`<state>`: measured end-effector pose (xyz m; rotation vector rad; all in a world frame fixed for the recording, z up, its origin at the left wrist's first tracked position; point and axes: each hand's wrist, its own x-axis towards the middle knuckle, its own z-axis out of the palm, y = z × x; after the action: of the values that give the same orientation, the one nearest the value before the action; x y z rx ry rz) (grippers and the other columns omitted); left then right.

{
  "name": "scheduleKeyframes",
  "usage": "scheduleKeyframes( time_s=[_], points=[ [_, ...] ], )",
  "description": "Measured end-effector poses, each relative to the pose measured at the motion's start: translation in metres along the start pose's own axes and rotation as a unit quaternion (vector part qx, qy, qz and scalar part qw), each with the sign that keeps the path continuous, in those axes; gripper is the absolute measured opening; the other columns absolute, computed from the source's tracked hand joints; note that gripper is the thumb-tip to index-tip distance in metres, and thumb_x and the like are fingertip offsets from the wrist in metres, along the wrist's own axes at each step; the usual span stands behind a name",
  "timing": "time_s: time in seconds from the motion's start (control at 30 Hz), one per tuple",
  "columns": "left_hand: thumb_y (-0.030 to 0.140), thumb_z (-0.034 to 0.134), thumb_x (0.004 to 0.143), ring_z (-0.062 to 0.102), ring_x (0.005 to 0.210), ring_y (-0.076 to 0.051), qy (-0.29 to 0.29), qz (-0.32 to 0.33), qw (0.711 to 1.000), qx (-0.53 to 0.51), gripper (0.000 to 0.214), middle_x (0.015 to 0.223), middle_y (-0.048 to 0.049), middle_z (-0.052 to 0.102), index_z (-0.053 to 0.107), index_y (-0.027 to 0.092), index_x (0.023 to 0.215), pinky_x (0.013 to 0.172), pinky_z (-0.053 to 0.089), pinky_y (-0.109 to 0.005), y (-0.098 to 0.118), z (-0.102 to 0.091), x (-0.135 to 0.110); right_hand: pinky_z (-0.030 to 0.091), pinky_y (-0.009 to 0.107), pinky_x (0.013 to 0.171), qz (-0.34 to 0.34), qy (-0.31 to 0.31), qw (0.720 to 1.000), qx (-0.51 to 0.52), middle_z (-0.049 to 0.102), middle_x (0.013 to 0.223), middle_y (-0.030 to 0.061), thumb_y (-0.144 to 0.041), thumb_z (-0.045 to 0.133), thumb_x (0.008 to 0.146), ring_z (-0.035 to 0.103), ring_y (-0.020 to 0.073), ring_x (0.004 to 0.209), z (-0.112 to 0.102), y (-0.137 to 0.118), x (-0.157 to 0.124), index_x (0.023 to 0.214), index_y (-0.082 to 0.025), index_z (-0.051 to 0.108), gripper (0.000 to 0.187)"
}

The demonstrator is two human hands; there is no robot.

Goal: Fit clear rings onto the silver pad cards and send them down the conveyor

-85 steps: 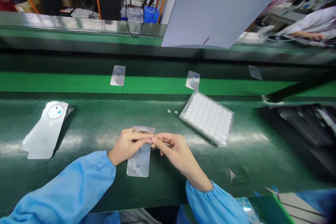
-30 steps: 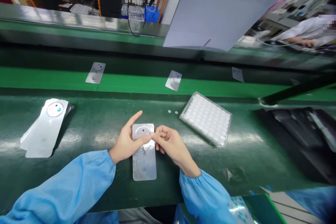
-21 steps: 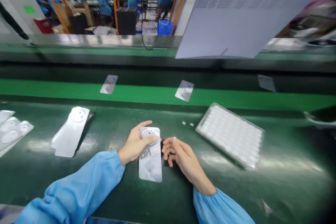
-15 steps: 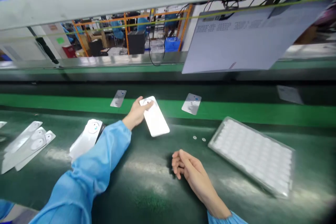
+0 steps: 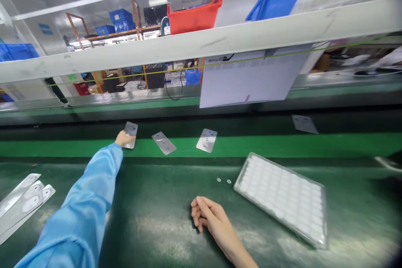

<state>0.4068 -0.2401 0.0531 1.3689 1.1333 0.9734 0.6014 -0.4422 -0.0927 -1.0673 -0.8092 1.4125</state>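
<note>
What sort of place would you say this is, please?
Most likely a factory assembly line: similar silvery plates lie spaced along a green strip, a tray packed with white pieces rests on the bench, and blue bins are stacked in the background.

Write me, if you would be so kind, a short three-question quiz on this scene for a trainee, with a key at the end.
1. What is the left grip touching?
2. How many small white discs lie beside the left corner of the tray of white pieces?
A) one
B) two
C) five
3. True or false: the right grip is touching the tray of white pieces.

Key:
1. The silver plate at the left end of the far row.
2. B.
3. False; it is apart from the tray, with its fingers curled.
</note>
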Motion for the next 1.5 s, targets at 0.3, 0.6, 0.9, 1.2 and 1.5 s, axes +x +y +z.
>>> scheduleKeyframes(
  time_s=[0.3,0.6,0.9,1.2,1.5],
  points=[
    [0.049,0.086,0.077,0.071,0.099,-0.027,-0.155,-0.119,0.973,-0.123,0.052,0.106,-0.0137,0.077,0.072,0.011,0.110,0.088,0.056,-0.037,-0.104,0.060,-0.136,0.033,0.022,0.047,-0.049,-0.062,0.985,-0.154,0.050,0.061,-0.0037,-0.071,0.058,0.092,0.042,0.0107,0.050,0.028,0.001,-0.023,0.083,-0.018,0.061,0.054],
    [0.036,0.092,0.066,0.076,0.088,-0.027,-0.085,-0.187,0.939,-0.276,0.044,0.097,-0.0146,0.078,0.072,0.012,0.096,0.074,0.059,-0.032,-0.109,0.060,-0.132,0.025,0.024,0.050,-0.054,-0.100,0.949,-0.293,0.037,0.056,-0.0057,-0.057,0.050,0.101,0.035,0.0108,0.051,0.028,0.008,-0.032,0.066,-0.021,0.044,0.051],
    [0.049,0.084,0.076,0.072,0.067,-0.022,-0.141,-0.150,0.958,-0.201,0.040,0.077,-0.0086,0.076,0.074,0.012,0.086,0.061,0.055,-0.028,-0.113,0.061,-0.144,0.056,0.030,0.061,-0.324,0.129,0.839,-0.418,0.076,0.098,0.0106,-0.027,0.058,0.102,0.071,0.0202,0.077,0.024,-0.010,-0.039,0.107,-0.022,0.074,0.017],
    [0.055,0.068,0.091,0.062,0.075,-0.018,-0.188,-0.090,0.966,-0.151,0.042,0.086,-0.0053,0.073,0.078,0.015,0.101,0.064,0.046,-0.024,-0.125,0.051,-0.144,0.056,0.026,0.065,-0.346,0.093,0.757,-0.547,0.073,0.098,0.0079,-0.021,0.056,0.104,0.072,0.0164,0.077,0.033,-0.015,-0.025,0.113,-0.020,0.073,0.019],
    [0.056,0.060,0.094,0.055,0.070,-0.017,-0.201,-0.092,0.966,-0.135,0.046,0.075,-0.0038,0.067,0.073,0.014,0.080,0.063,0.042,-0.027,-0.128,0.050,-0.146,0.054,0.024,0.063,-0.350,0.084,0.707,-0.609,0.075,0.096,0.0058,-0.021,0.053,0.106,0.072,0.0146,0.073,0.034,-0.017,-0.029,0.107,-0.022,0.074,0.021]
  ],
)
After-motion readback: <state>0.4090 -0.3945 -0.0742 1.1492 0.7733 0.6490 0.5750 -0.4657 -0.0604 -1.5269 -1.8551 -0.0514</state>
